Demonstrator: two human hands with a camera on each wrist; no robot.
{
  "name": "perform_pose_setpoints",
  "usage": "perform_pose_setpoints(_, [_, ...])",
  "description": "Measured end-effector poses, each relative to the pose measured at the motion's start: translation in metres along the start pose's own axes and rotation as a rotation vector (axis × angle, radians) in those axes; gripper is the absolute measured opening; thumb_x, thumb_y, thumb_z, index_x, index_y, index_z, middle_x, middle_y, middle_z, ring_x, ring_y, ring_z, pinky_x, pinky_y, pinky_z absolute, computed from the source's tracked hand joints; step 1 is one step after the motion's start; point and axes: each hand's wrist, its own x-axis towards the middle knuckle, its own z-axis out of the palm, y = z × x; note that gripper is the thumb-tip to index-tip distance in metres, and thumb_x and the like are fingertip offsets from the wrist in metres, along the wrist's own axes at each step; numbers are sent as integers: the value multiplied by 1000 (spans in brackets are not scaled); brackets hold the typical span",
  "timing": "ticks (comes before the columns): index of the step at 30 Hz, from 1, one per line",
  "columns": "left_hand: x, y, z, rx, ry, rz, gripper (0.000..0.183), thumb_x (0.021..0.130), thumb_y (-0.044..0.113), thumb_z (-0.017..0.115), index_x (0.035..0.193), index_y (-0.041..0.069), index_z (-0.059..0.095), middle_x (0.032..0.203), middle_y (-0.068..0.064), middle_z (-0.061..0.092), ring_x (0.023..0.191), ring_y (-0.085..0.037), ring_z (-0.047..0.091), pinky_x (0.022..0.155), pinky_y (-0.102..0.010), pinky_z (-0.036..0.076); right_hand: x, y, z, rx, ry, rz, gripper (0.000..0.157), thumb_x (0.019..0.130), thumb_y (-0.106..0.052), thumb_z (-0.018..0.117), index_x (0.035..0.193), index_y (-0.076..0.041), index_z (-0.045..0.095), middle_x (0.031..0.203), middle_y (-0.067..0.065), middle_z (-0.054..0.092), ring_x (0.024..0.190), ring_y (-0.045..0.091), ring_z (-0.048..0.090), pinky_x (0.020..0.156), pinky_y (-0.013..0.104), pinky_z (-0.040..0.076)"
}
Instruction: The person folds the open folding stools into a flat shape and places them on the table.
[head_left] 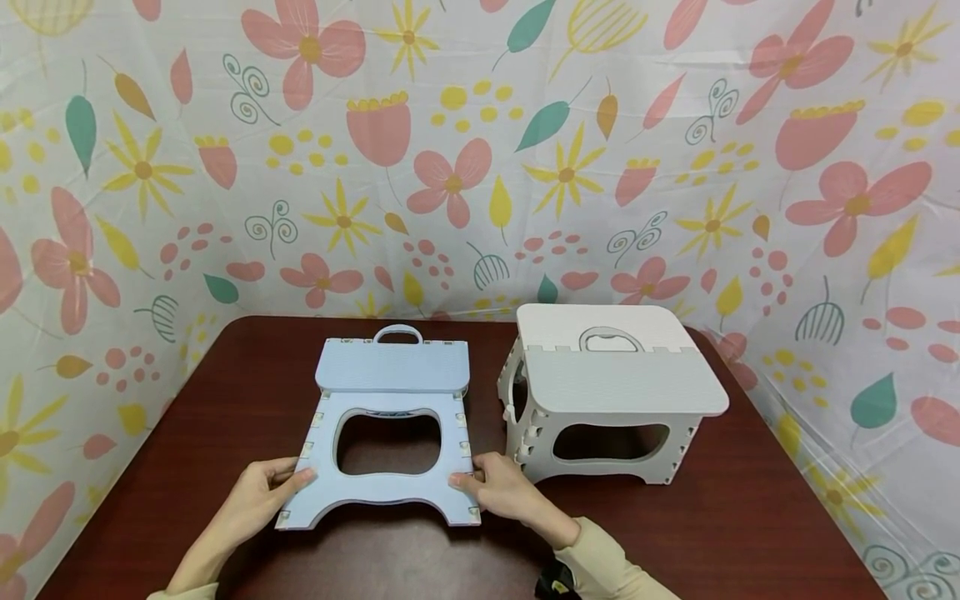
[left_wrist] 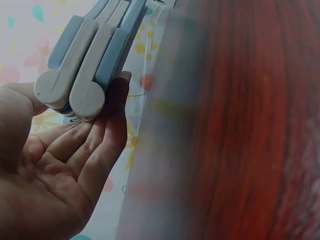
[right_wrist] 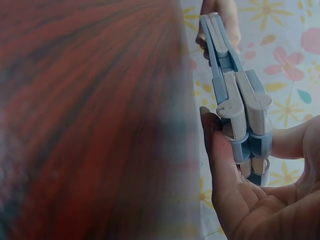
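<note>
A light blue folding step stool, folded nearly flat, is held between both hands at the left-middle of the table. Its carrying handle points to the back. My left hand grips the left leg edge, thumb on top and fingers underneath. On the opposite edge, my right hand pinches the stool the same way. The left wrist view has the folded leg ends lying between thumb and fingers. In the right wrist view, the two blue and white leg layers stand slightly apart, with fingers curled round them.
A white folding step stool stands unfolded on its legs to the right, close beside my right hand. Both stools are on a dark reddish-brown table. A flower-patterned cloth hangs behind and along the sides.
</note>
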Motion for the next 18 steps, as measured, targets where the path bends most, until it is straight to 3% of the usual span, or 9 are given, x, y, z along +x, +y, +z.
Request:
perform_pose_setpoints(7, [0, 2, 0, 45, -6, -12, 44, 88, 30, 60, 114, -6, 60, 100, -14, 69, 78, 1, 62, 66, -20, 49, 1, 1, 1, -16, 5, -4, 34, 86, -39, 60, 74, -8, 62, 50, -4, 54, 45, 6, 51, 46, 23, 39])
perform_pose_setpoints(18, [1, 5, -1, 94, -35, -53, 49, 88, 34, 59, 118, -5, 58, 109, -16, 66, 92, -16, 65, 70, -21, 50, 0, 1, 1, -44, -4, -6, 35, 86, -39, 60, 68, -9, 59, 47, -8, 44, 43, 4, 43, 43, 21, 34])
